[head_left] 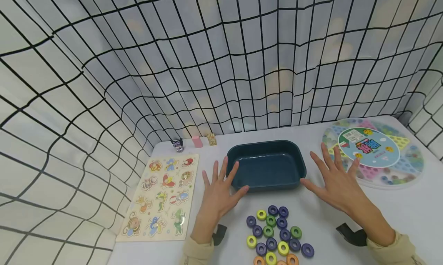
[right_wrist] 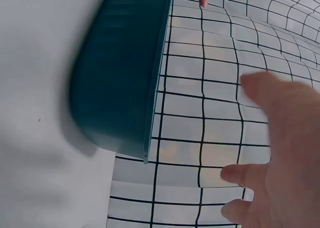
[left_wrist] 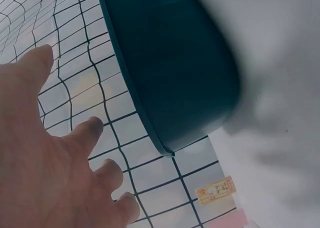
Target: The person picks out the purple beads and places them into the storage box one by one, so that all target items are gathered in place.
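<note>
"Start with the head view. Where's the tray?"

"The dark teal tray (head_left: 266,169) sits on the white table (head_left: 325,226), its inside bare, with the left hand (head_left: 219,195) at its left end and the right hand (head_left: 337,186) at its right."

"Holding anything?"

"Neither one. Both have their fingers spread wide, backs of the hands to the camera. Small rings (head_left: 282,238) in purple, yellow, green and orange lie loose on the near side of the tray."

"And around it?"

"Left of the tray, a picture board (head_left: 159,197) with cartoon insects; right of it, a round package (head_left: 368,145). Beyond its far left corner stand a dark figurine (head_left: 178,145), a pink block (head_left: 197,142) and a small yellow piece (head_left: 212,139). Black netting (head_left: 225,65) rises behind the tray."

"Left wrist view?"

"The tray's outer wall fills the upper middle. The left hand's fingers are apart and grip nothing, with netting showing between them and the tray."

"Right wrist?"

"Much the same: the right hand's visible fingers are blurred, parted and without a hold, clear of the tray's rim. Whose fingertip pokes in at the top edge, I can't tell."
</note>
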`<state>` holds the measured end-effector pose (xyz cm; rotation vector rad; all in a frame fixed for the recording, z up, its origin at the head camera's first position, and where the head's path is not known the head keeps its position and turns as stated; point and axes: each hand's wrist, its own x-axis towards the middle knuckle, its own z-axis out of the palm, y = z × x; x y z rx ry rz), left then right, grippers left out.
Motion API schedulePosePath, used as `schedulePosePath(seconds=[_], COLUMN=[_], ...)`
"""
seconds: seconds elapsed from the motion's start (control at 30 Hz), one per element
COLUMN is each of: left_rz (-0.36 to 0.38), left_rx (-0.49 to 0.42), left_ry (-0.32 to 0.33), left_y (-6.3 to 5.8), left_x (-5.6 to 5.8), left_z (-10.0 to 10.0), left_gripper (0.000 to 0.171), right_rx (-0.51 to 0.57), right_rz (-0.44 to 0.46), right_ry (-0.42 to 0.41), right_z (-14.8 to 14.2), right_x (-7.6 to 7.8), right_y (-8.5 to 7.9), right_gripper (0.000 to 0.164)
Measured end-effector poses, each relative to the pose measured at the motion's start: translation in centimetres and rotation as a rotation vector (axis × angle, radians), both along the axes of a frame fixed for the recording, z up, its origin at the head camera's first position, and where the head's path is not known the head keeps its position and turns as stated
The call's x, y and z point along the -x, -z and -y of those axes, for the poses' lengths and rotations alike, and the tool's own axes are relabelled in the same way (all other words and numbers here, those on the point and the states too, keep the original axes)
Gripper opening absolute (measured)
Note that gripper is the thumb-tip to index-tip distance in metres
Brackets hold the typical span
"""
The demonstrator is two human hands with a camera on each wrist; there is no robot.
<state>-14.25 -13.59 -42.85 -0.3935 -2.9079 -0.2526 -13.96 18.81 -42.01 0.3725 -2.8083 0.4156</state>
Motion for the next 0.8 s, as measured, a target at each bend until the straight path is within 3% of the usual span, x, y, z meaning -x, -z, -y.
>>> schedulePosePath(seconds=[0.2,0.4,0.57,0.67,0.8], left_rz=[0.065,0.033,0.046,0.012,-0.049], left_rx=[-0.029,-0.047,-0.059,-0.121,-0.296], left_ry=[-0.008,0.008,0.023,0.022,-0.017], left_y=[0.5,0.7,0.4,0.1,-0.1], left_x=[-0.4,-0.2,-0.1,0.3,1.1], left_z=[0.3,0.5,0.6,0.9,1.6], left_gripper=[0.077,0.077,0.076,0.070,0.051], right_rx=[-0.019,0.007,0.029,0.068,0.118], right_rz=[0.006,0.012,0.015,-0.060,-0.220], right_ry=[-0.020,-0.041,-0.093,-0.154,-0.240], right_z=[-0.2,-0.1,-0.1,0.0,0.4], right_x=[-0.1,0.3,0.4,0.6,0.6], right_y=[0.8,0.8,0.5,0.3,0.2], right_gripper=[0.075,0.085,0.082,0.068,0.042])
